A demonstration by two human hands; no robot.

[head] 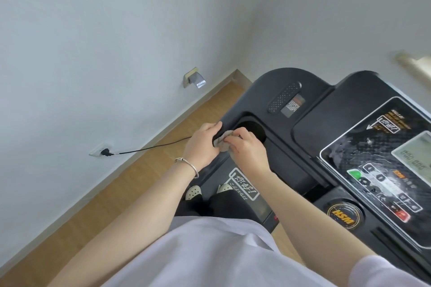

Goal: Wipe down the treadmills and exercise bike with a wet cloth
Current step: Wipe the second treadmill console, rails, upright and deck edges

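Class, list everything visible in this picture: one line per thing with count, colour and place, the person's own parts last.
treadmill: one, black, right of view
display: one, grey, on its console
cloth: one, grey, on treadmill's left edge
wall socket: one, white, low on wall
cable: one, black, plugged into wall socket
covered outlet: one, beige, farther along wall
floor: one, brown wood, left
bracelet: one, silver, left wrist
shoes: two, white, on treadmill
left hand: one, on treadmill edge
right hand: one, pinching cloth
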